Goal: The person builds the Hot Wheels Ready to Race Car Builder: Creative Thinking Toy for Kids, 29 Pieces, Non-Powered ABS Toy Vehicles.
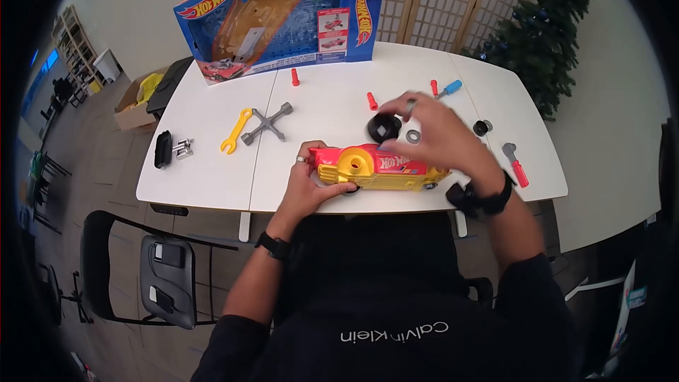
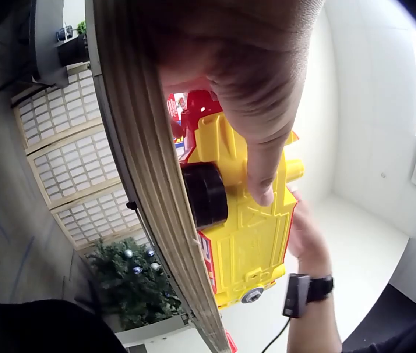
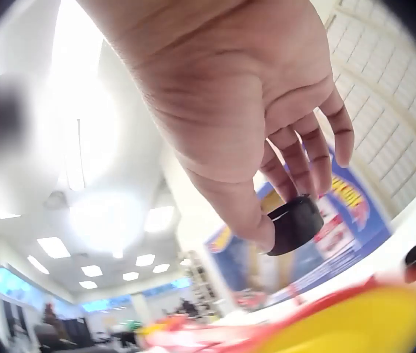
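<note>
A red and yellow toy car (image 1: pixel 382 168) lies on its side at the table's near edge, its yellow underside (image 2: pixel 248 243) towards the person. The left hand (image 1: pixel 308 187) grips the car's left end, thumb (image 2: pixel 263 165) on the underside beside a black wheel (image 2: pixel 206 195). Above the car, the right hand (image 1: pixel 442 131) pinches a black wheel (image 3: pixel 295 224) between thumb and fingers; in the head view this wheel (image 1: pixel 384 128) is just behind the car. A round yellow recess with a hole (image 1: pixel 356 163) shows on the car's side.
Behind stands a blue toy box (image 1: pixel 283 21). A yellow wrench (image 1: pixel 237 131), grey cross wrench (image 1: pixel 267 124) and black part (image 1: pixel 163 149) lie left. Near the right hand are a grey ring (image 1: pixel 413 136), red pieces (image 1: pixel 372 101), a blue-handled screwdriver (image 1: pixel 451 88) and a red-handled tool (image 1: pixel 520 173).
</note>
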